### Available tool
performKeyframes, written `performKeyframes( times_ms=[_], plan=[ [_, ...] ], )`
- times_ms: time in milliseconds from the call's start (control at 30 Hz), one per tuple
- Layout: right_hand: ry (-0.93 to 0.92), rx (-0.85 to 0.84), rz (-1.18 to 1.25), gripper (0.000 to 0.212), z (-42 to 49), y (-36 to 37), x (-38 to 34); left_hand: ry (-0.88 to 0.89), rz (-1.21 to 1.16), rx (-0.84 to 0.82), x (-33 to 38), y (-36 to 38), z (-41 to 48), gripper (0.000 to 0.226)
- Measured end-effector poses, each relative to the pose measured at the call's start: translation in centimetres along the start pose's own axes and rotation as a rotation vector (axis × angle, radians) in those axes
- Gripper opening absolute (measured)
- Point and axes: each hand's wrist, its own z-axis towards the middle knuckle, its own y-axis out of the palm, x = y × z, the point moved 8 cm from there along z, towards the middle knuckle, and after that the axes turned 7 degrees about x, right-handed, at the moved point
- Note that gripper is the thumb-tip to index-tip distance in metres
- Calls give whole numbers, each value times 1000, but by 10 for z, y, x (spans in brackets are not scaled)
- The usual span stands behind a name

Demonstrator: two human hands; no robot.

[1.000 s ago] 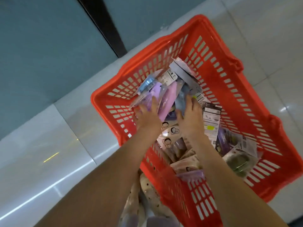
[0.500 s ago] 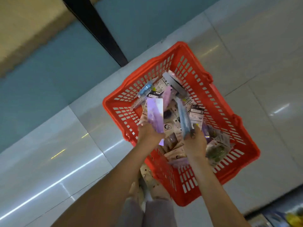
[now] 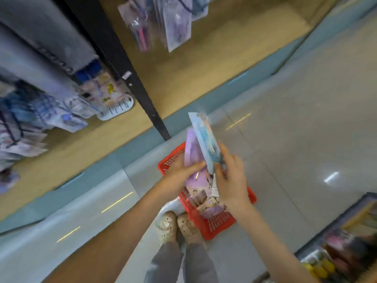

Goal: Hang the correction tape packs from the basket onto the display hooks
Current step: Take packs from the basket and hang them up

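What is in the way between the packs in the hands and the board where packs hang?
Nothing visible. The left hand holds a purple pack and the right hand a blue pack, both above the red basket, with only open air to the display board and its hanging packs.

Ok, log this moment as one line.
left hand: holds purple pack | right hand: holds blue pack | basket: on floor, packs inside

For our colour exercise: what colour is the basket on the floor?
The basket is red; head view.
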Motion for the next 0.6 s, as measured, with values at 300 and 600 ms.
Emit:
performKeyframes(
  times_ms=[300, 600],
  plan=[
    [-339, -163, 124, 65, -19, -33, -211, 320, -111, 237, 147, -80, -155, 49],
    [-670, -221, 227, 70, -26, -71, -408, 694, 80, 447, 263, -143, -306, 24]
  ],
)
